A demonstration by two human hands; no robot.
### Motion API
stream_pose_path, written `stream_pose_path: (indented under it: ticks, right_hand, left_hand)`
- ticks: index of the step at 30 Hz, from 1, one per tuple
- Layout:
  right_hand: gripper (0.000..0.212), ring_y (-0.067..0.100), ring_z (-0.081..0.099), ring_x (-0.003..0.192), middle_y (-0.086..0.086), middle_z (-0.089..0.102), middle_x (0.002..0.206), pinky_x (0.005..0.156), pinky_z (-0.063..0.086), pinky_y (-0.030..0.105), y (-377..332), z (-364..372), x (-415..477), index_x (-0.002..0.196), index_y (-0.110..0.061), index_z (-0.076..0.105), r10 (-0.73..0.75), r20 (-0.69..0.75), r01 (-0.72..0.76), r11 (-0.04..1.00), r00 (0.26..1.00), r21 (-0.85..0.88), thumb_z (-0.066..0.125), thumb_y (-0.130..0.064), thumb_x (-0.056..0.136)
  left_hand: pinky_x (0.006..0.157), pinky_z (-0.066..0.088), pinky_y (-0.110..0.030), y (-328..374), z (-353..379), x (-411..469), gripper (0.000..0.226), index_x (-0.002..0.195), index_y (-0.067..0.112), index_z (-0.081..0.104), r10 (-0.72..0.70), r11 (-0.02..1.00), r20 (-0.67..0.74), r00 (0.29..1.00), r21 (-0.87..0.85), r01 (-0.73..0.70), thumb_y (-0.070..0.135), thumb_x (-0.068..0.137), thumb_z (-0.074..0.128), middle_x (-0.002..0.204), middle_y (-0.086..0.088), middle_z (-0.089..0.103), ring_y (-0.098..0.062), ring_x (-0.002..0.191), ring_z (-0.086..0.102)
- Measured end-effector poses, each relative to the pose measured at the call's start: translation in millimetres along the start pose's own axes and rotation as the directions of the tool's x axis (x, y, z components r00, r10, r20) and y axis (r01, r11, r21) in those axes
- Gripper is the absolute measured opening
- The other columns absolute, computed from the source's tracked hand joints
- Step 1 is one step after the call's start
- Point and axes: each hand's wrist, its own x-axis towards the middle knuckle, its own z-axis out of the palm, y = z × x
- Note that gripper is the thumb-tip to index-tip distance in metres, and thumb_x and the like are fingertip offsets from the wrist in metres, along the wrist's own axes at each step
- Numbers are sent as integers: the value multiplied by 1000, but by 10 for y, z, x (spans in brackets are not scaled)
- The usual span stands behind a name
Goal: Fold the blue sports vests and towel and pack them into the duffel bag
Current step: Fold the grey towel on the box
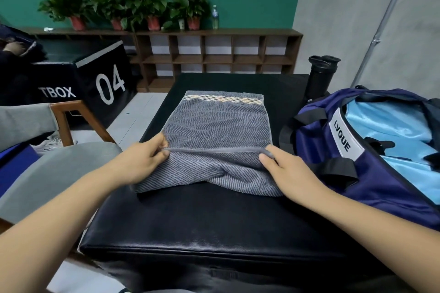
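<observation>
Black padded bench (214,226) filled bottom centre of frame, bare forearms crossing it from lower corners. Left hand (140,162), centre left, pinched left end of raised fold in grey towel (219,123), thumb and fingers closed on cloth. Right hand (285,173), centre right, clamped on fold's right end the same way. Towel lay mid-frame on bench: far end flat with checked band, near end bunched under fold. Navy duffel bag (371,188) sat open at right edge, just beside towel, light blue fabric (390,126) showing inside. Black bottle (321,74) stood upright behind bag, upper right.

Both hands (214,162) pinching grey towel (219,123) fold
</observation>
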Motion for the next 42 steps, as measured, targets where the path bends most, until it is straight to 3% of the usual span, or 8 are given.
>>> stream_pose_path:
  ticks: [5,9,13,17,23,29,35,42]
  right_hand:
    - [29,19,50,58,-8,55,65,65,44,44,11,-21,-6,92,-22,36,-85,11,86,992,996,-97,41,-40,113]
    - [29,30,59,65,2,58,66,69,53,53,1,-139,-10,94,-23,37,-60,72,75,973,996,-218,37,-44,113]
    - [32,30,60,73,4,59,75,75,53,52,-49,-278,-75,90,-25,37,-8,201,76,940,979,-333,36,-48,112]
    - [35,22,61,79,0,63,81,81,52,48,-80,-399,-154,84,-27,42,43,337,93,921,941,-378,39,-48,111]
    - [35,14,59,76,-4,60,76,79,47,39,-117,-505,-236,83,-24,46,35,452,142,926,891,-351,45,-46,111]
    - [28,12,52,73,-6,53,76,71,44,32,-85,-295,-163,89,-21,43,-254,192,277,955,948,-106,46,-37,112]
    - [21,20,56,101,-7,59,106,90,49,49,112,-28,45,110,-30,52,-217,274,301,900,937,-314,35,-42,109]
    - [11,24,54,95,-6,55,100,82,41,42,15,20,98,108,-31,42,-169,296,300,824,940,-480,34,-37,113]
  left_hand:
    - [64,39,-30,92,-50,-12,17,96,29,45,-48,999,34,998,-11,49,33,111,51,77,3,61,-14,72,56]
    - [74,41,-35,153,-52,-145,18,96,26,55,-69,996,242,968,-32,79,39,108,56,76,6,58,-14,74,51]
    - [82,38,-40,229,-70,-341,24,92,28,59,-34,989,538,842,-105,106,51,94,62,81,7,53,-12,81,47]
    - [70,34,-35,291,-118,-471,22,87,27,56,-1,974,709,706,-160,162,46,95,62,83,-1,47,-16,76,42]
    - [70,41,-36,110,-183,-417,21,91,26,57,24,986,607,795,-145,81,46,99,61,80,1,52,-13,72,48]
    - [74,42,-39,89,-144,-358,18,89,30,60,63,980,552,832,-190,51,40,103,65,79,3,54,-15,74,49]
    - [93,49,-35,25,-120,-247,10,93,38,63,107,993,251,962,15,-115,42,99,70,102,7,58,-8,90,60]
    - [86,44,-21,-3,-79,-267,15,88,34,62,112,981,299,948,118,-153,39,98,71,101,11,59,-4,94,59]
